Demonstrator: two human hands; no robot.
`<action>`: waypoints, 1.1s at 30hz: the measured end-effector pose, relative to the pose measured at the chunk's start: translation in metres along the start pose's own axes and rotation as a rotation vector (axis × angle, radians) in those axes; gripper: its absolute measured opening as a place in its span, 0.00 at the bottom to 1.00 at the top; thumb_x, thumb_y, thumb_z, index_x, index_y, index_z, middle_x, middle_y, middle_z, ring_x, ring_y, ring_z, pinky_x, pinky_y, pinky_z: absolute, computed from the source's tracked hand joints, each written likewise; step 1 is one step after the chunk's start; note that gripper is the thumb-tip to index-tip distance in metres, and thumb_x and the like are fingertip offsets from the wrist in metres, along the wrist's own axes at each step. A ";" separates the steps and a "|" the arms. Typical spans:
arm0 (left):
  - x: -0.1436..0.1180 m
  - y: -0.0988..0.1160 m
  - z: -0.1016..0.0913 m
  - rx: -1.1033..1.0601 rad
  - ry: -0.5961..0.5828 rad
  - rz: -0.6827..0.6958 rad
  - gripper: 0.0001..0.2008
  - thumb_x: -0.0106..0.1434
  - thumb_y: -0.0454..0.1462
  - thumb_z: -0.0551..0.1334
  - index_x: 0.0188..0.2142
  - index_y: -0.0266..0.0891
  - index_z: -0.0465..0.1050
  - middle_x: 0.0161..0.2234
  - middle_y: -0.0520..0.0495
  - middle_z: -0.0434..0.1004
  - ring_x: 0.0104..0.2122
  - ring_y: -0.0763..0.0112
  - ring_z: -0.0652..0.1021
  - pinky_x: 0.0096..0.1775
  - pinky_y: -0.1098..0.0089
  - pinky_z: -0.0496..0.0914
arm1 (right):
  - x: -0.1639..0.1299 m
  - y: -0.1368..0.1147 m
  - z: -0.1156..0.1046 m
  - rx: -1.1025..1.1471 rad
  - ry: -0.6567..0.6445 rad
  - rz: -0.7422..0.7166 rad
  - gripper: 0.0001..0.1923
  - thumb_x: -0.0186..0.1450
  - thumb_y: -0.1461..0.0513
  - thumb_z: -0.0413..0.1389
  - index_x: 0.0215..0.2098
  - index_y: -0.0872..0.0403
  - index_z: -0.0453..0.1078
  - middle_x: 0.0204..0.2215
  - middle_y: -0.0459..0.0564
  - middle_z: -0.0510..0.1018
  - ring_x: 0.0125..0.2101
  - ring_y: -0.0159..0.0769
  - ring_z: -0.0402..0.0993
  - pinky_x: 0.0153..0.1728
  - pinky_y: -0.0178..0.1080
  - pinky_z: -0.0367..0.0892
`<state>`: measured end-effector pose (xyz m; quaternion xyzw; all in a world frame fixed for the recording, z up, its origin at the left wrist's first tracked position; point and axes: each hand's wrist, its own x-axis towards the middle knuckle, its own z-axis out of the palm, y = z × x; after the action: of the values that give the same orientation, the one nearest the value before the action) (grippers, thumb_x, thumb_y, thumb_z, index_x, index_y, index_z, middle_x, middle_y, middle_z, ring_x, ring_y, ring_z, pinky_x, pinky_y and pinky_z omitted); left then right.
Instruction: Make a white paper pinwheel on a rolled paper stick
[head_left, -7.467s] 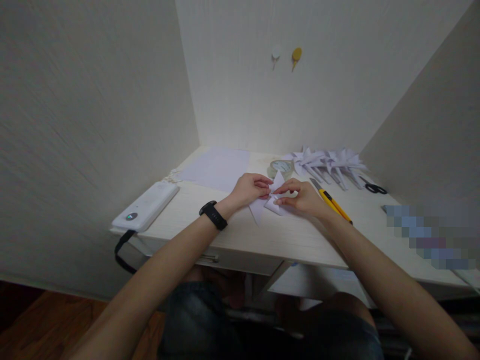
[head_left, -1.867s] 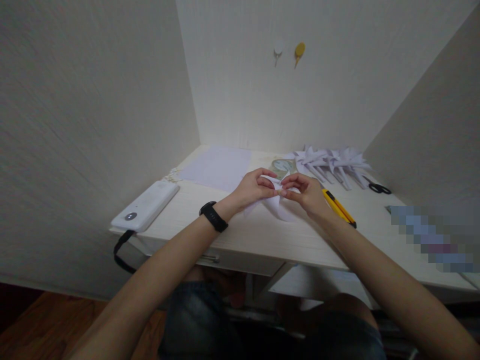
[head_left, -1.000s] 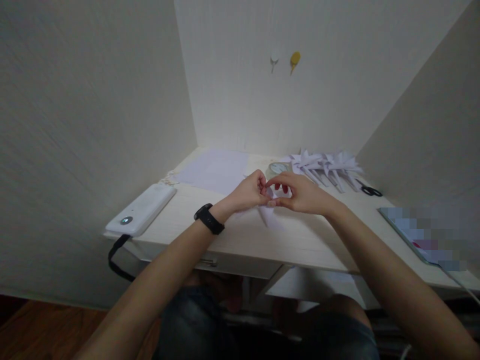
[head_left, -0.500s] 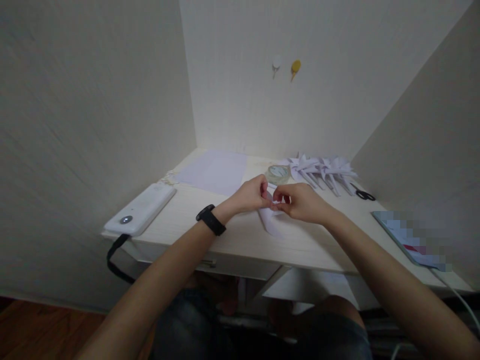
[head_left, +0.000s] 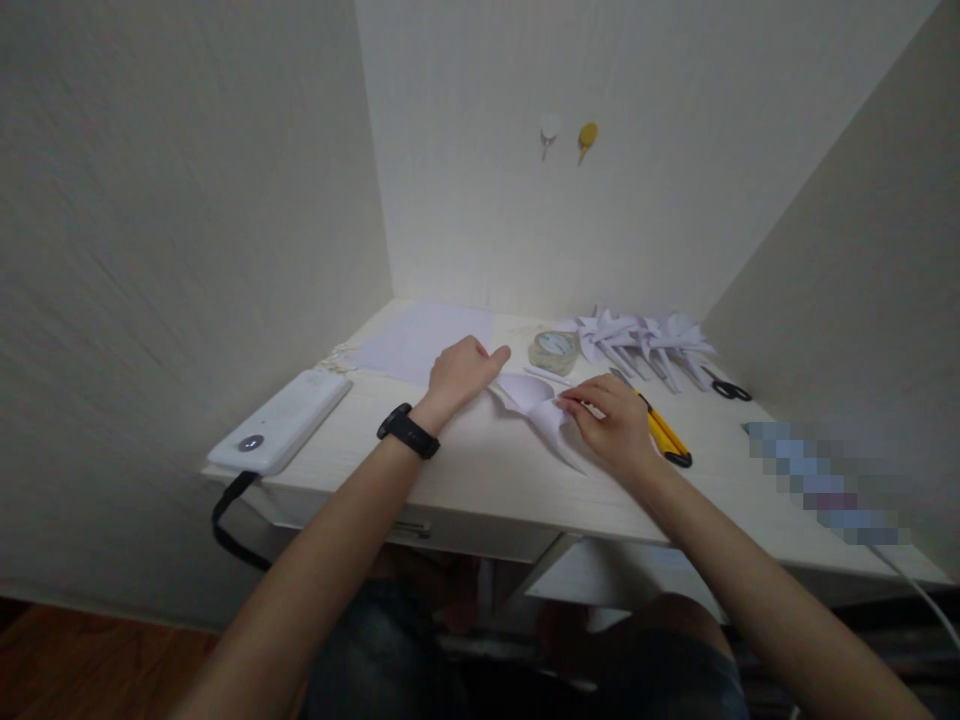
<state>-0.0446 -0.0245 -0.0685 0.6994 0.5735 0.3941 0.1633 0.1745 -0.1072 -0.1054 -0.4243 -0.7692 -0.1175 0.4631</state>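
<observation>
A partly folded sheet of white paper, with curved flaps like a pinwheel, lies on the table between my hands. My right hand pinches it near its middle, thumb against fingertips. At the paper's left corner is my left hand, its thumb stretched out apart from the fingers, which are partly hidden. Just behind the paper lies a thin white paper stick. A yellow utility knife rests to the right, partly covered by my right hand.
A roll of clear tape stands behind the paper. Several white paper pinwheels are piled at the back right, near black scissors. Flat paper lies back left. A white device sits on the left edge, a blurred-out device on the right.
My hands have moved apart: the left went left and up off the paper's middle, the right shifted slightly right. The paper's flaps are now spread wider. The utility knife has come into sight.
</observation>
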 end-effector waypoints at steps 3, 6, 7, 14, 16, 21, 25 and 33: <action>0.002 -0.006 0.001 -0.016 -0.272 -0.079 0.24 0.57 0.55 0.61 0.17 0.39 0.68 0.16 0.46 0.67 0.21 0.67 0.69 0.28 0.67 0.57 | -0.003 0.000 0.001 -0.060 0.026 -0.044 0.06 0.65 0.62 0.58 0.32 0.50 0.77 0.29 0.53 0.80 0.33 0.42 0.74 0.37 0.45 0.69; 0.000 -0.009 0.004 -0.119 -0.480 -0.079 0.25 0.57 0.53 0.63 0.15 0.37 0.68 0.12 0.49 0.63 0.17 0.72 0.66 0.26 0.68 0.56 | -0.004 0.001 0.003 -0.106 0.047 -0.106 0.06 0.66 0.63 0.57 0.33 0.52 0.76 0.28 0.52 0.80 0.31 0.41 0.73 0.36 0.44 0.68; -0.001 -0.009 0.006 -0.159 -0.499 -0.073 0.23 0.57 0.50 0.65 0.15 0.37 0.68 0.12 0.51 0.62 0.16 0.74 0.64 0.25 0.69 0.55 | -0.004 0.001 0.004 -0.119 0.057 -0.126 0.05 0.66 0.64 0.57 0.33 0.53 0.75 0.28 0.52 0.80 0.31 0.41 0.73 0.35 0.43 0.68; -0.003 -0.009 0.015 -0.483 -0.360 -0.217 0.07 0.51 0.29 0.66 0.33 0.31 0.75 0.23 0.52 0.70 0.20 0.78 0.67 0.25 0.74 0.58 | -0.002 0.003 0.001 -0.142 0.005 -0.156 0.05 0.66 0.62 0.58 0.33 0.52 0.74 0.41 0.55 0.80 0.40 0.43 0.73 0.42 0.46 0.68; -0.002 -0.010 0.017 -0.450 -0.310 -0.227 0.13 0.52 0.30 0.66 0.39 0.29 0.76 0.27 0.48 0.75 0.23 0.75 0.70 0.27 0.73 0.62 | 0.000 0.002 -0.001 -0.098 -0.095 -0.191 0.05 0.67 0.62 0.56 0.34 0.52 0.73 0.44 0.55 0.80 0.42 0.43 0.72 0.44 0.45 0.68; 0.000 -0.012 0.020 -0.280 -0.323 -0.081 0.15 0.52 0.28 0.64 0.41 0.29 0.78 0.30 0.45 0.78 0.28 0.72 0.73 0.32 0.72 0.64 | 0.007 -0.004 -0.006 -0.144 -0.308 -0.191 0.09 0.71 0.60 0.51 0.40 0.54 0.72 0.41 0.56 0.81 0.40 0.44 0.72 0.43 0.44 0.66; 0.002 -0.016 0.018 -0.277 -0.413 0.012 0.13 0.51 0.26 0.60 0.37 0.30 0.77 0.30 0.46 0.77 0.28 0.72 0.73 0.32 0.73 0.65 | 0.011 -0.009 -0.008 -0.200 -0.403 -0.226 0.12 0.72 0.57 0.50 0.39 0.55 0.72 0.35 0.56 0.80 0.39 0.45 0.70 0.40 0.43 0.63; 0.004 -0.019 0.008 0.002 -0.529 0.380 0.19 0.54 0.33 0.66 0.47 0.35 0.75 0.31 0.50 0.76 0.30 0.71 0.73 0.35 0.71 0.65 | 0.010 -0.016 -0.005 -0.129 -0.468 -0.254 0.09 0.70 0.58 0.53 0.36 0.54 0.72 0.30 0.53 0.77 0.36 0.42 0.68 0.39 0.43 0.60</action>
<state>-0.0514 -0.0130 -0.0854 0.8724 0.3706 0.2214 0.2293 0.1637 -0.1143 -0.0914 -0.3688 -0.8932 -0.1219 0.2266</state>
